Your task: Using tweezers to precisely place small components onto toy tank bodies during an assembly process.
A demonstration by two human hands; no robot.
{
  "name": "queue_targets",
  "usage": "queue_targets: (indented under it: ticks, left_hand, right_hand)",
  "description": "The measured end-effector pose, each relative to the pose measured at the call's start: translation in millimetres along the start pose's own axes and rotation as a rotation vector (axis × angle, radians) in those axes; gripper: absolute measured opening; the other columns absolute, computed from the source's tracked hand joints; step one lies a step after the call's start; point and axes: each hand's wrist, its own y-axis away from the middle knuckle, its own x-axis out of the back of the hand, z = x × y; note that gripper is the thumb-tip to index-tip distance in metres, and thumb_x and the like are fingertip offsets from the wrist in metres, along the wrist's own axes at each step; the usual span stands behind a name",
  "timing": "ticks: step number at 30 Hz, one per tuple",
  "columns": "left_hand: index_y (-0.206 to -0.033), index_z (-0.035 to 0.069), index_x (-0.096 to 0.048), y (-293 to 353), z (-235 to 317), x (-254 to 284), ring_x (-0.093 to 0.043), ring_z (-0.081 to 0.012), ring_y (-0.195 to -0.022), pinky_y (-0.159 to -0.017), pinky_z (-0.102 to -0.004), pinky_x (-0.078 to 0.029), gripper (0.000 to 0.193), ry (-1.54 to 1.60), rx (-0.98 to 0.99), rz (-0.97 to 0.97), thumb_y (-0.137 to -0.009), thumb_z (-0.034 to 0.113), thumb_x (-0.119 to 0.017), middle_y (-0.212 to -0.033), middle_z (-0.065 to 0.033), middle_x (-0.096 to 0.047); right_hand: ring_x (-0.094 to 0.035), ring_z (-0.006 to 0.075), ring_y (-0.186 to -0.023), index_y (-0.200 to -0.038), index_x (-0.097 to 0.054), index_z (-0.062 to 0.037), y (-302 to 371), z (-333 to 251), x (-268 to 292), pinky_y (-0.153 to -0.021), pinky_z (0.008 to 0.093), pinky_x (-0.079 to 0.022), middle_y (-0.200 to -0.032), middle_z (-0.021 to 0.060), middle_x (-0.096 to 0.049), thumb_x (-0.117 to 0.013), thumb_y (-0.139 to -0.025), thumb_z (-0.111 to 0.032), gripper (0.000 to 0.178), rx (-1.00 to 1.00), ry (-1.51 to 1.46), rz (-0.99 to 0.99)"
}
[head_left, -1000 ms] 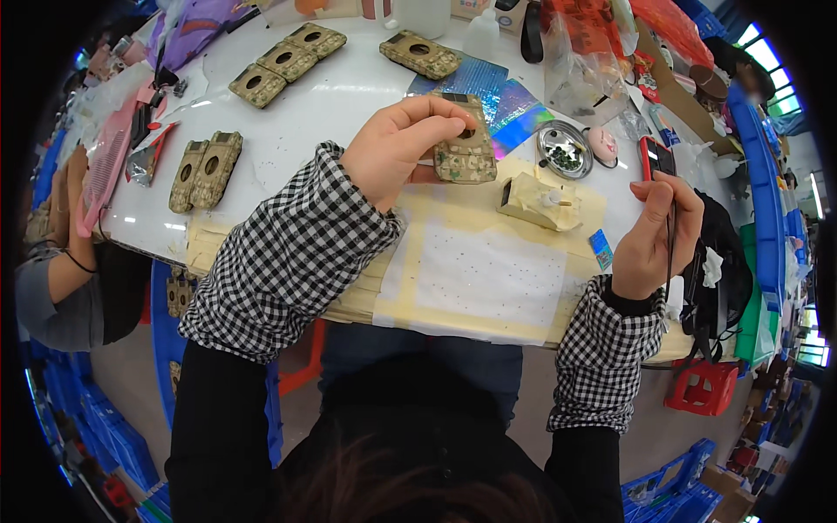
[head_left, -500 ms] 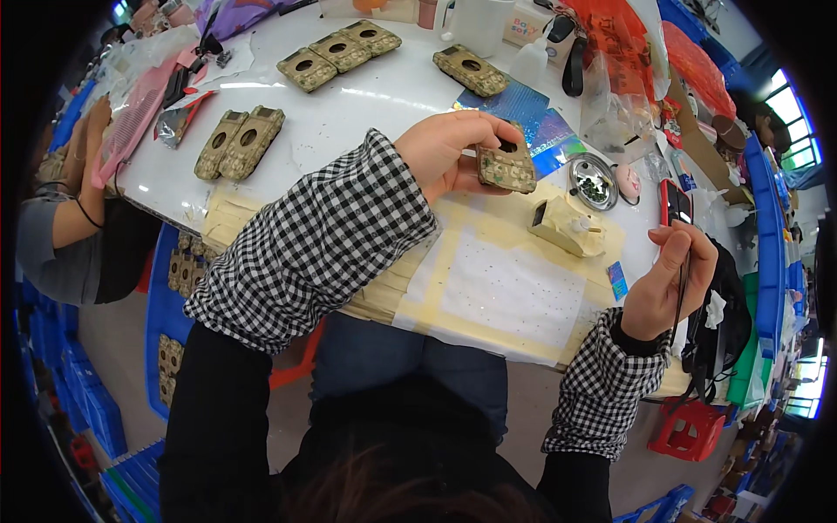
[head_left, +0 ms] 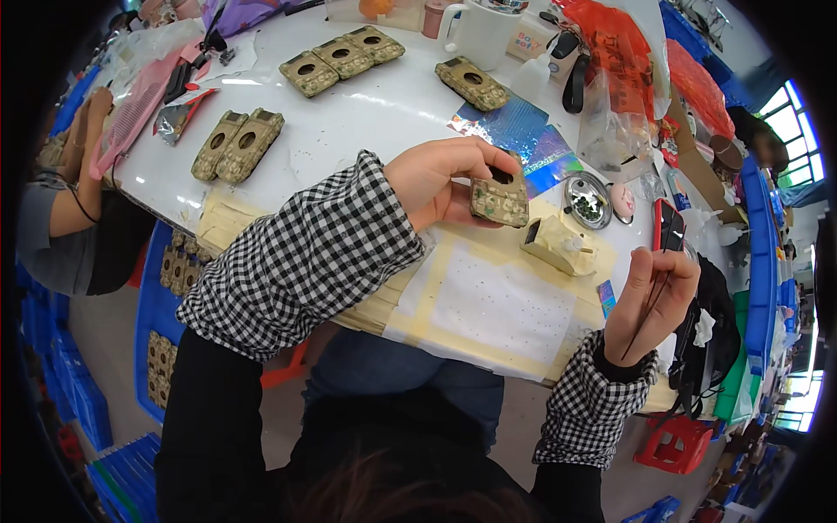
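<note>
Fingers [head_left: 493, 156] of the left hand [head_left: 427, 183] are closed around a camouflage hull [head_left: 499, 204], held just beyond the white sheet with its round opening upward; those of the right hand [head_left: 652, 301], right of the sheet, pinch a slim dark tool [head_left: 643, 321], probably tweezers. White table [head_left: 366, 118] spreads largest, bearing the tape-edged white sheet [head_left: 497, 301] near its front. Well beyond the sheet lie a row of three hulls [head_left: 356, 65] and a single hull [head_left: 486, 93]; a pair of hulls [head_left: 253, 159] is to its far left. Just beyond its upper right sits a cream block [head_left: 551, 250], and farther that way a round metal dish [head_left: 581, 181] of tiny dark green pieces [head_left: 588, 207].

The step in hand looks like steadying the hull and readying the tool, which is apart from hull and dish; whether its tips grip anything, I cannot tell. Picking up such small pieces would call for a light, exact pinch and a still hull.
</note>
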Motion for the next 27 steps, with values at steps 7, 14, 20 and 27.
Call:
queue_targets:
  ticks: [7, 14, 20, 27]
  left_hand:
    - [-0.116, -0.001, -0.047, 6, 0, -3, -0.060, -0.0190, -0.096, -0.085, -0.0398, -0.052, 0.034, -0.003, 0.062, -0.053, -0.085, 0.012, -0.040, -0.109, -0.0121, -0.056]
    - [-0.116, -0.002, -0.046, 7, -4, -7, -0.058, -0.0190, -0.100, -0.087, -0.0386, -0.051, 0.033, 0.012, 0.067, -0.091, -0.085, 0.010, -0.040, -0.113, -0.0127, -0.054]
    - [-0.116, -0.002, -0.046, 7, -4, -9, -0.058, -0.0187, -0.099, -0.087, -0.0377, -0.051, 0.033, 0.015, 0.067, -0.087, -0.085, 0.009, -0.040, -0.112, -0.0123, -0.054]
    - [-0.116, -0.002, -0.046, 8, -4, -9, -0.058, -0.0187, -0.099, -0.087, -0.0376, -0.051, 0.033, 0.014, 0.077, -0.078, -0.085, 0.009, -0.041, -0.111, -0.0126, -0.054]
  right_hand:
    - [-0.048, 0.0168, -0.064, -0.086, -0.060, 0.0001, -3, -13, 10, -0.059, 0.0268, -0.038, -0.070, 0.0074, -0.049, -0.059, -0.082, -0.001, 0.004, 0.082, 0.292, -0.203]
    - [-0.053, 0.0223, -0.068, -0.087, -0.063, -0.0013, -1, -7, 0, -0.061, 0.0311, -0.042, -0.071, 0.0088, -0.057, -0.069, -0.070, 0.001, 0.018, 0.163, 0.303, -0.311]
    - [-0.054, 0.0231, -0.068, -0.084, -0.063, -0.0021, 2, -3, -5, -0.061, 0.0310, -0.043, -0.073, 0.0094, -0.058, -0.071, -0.069, 0.001, 0.017, 0.137, 0.313, -0.288]
    - [-0.056, 0.0240, -0.069, -0.082, -0.063, -0.0020, 1, -3, -7, -0.061, 0.0308, -0.043, -0.075, 0.0102, -0.060, -0.071, -0.069, 0.001, 0.016, 0.161, 0.319, -0.257]
